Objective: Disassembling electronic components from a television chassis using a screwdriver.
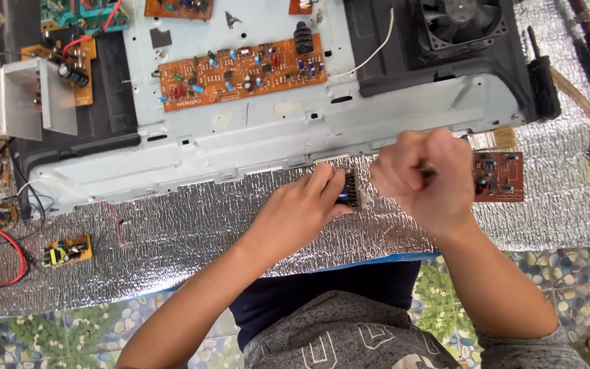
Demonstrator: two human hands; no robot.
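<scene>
My left hand (pixel 303 208) pinches a small dark component with a row of metal pins (pixel 352 187) just above the silver foil mat (pixel 192 239). My right hand (pixel 421 176) is closed in a fist right beside it, gripping a brush handle. The brush's pale bristles (pixel 498 139) stick out past the fist to the right. Both hands meet at the front edge of a grey metal chassis (pixel 274 130).
A long orange circuit board (pixel 240 72) lies on the chassis. A small brown board (pixel 498 176) sits right of my fist. A fan (pixel 460 24), a metal heat sink (pixel 32 99), a tiny yellow board (pixel 67 250) and red wires (pixel 8 242) surround the area.
</scene>
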